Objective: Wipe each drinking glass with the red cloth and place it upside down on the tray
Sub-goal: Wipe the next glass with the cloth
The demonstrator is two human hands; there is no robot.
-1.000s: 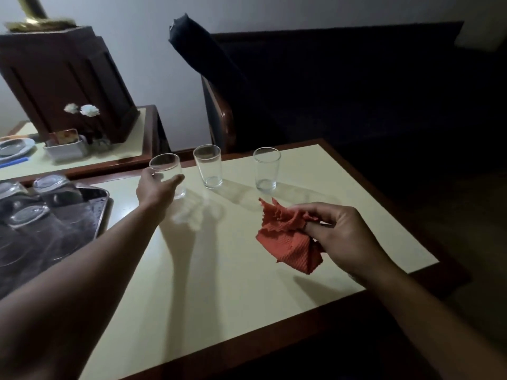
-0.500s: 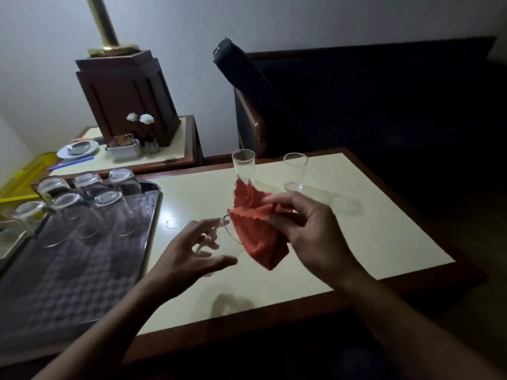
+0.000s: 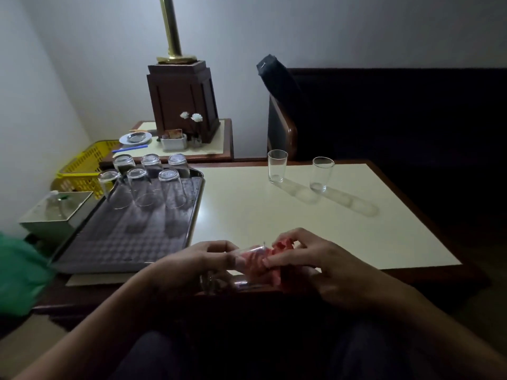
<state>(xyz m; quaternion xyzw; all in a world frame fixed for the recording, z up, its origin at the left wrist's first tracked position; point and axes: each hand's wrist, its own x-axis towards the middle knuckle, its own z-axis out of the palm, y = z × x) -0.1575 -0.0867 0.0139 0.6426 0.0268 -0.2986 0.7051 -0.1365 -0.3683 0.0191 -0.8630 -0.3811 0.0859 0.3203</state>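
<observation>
My left hand (image 3: 192,261) grips a clear drinking glass (image 3: 248,256) lying sideways over the table's near edge, its mouth toward the right. My right hand (image 3: 315,266) pinches the red cloth (image 3: 277,260) and has part of it pushed into the glass. Two more glasses stand upright at the back of the cream table: one (image 3: 277,165) near the middle and one (image 3: 321,174) to its right. The grey tray (image 3: 131,242) at the left carries several glasses (image 3: 142,185) turned upside down along its far end.
A dark chair (image 3: 282,122) stands behind the table (image 3: 356,242). A side table at the back left carries a wooden lamp base (image 3: 182,100), a plate and a white holder. A yellow basket (image 3: 85,171) and a metal box (image 3: 57,212) sit left of the tray.
My left hand took the leftmost glass from the back row and brought it to the near edge. My right hand brought the cloth to it and pushed it inside. The view tilted down.
</observation>
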